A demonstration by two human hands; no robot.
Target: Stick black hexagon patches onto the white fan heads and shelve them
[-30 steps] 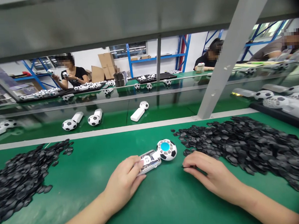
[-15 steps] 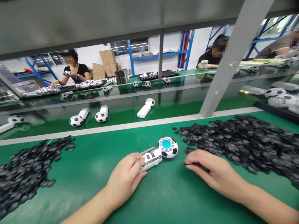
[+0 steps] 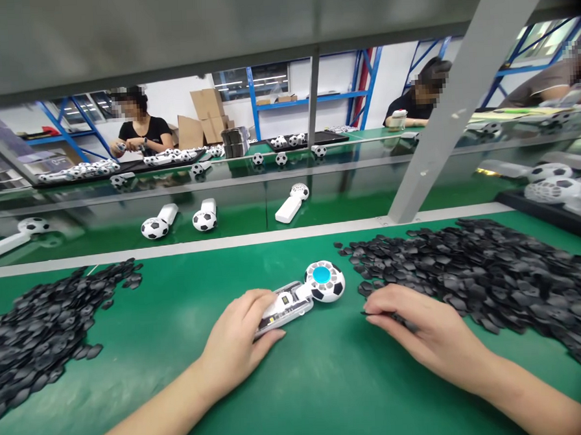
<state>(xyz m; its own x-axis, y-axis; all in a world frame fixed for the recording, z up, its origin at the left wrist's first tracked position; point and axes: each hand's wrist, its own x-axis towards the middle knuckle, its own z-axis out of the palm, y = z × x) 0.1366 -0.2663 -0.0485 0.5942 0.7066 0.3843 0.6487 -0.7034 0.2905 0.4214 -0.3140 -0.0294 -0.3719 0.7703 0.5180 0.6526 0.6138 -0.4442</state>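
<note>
My left hand (image 3: 240, 330) is closed around the handle of a football-patterned handheld fan (image 3: 326, 282). Its handle lies open-faced, with circuit parts showing, and the round head with a bright blue centre points right. Part of the handle is hidden under my fingers. To the right of the head, my right hand (image 3: 418, 331) pinches a small black plastic piece (image 3: 367, 313), of which only a dark tip shows. A large heap of similar black pieces (image 3: 459, 267) spreads just behind and beside that hand.
Another black heap (image 3: 47, 327) lies at the left of the green table (image 3: 300, 399). Beyond a pale rail (image 3: 223, 242), several fans (image 3: 205, 215) rest on a green belt. A slanted metal post (image 3: 441, 119) rises at right, near a black tray (image 3: 558, 220). Co-workers sit across.
Fans on the near belt have shifted right, those on the far lane slightly left. My left hand has slid back a little along the handle. The left co-worker's hands have come together.
</note>
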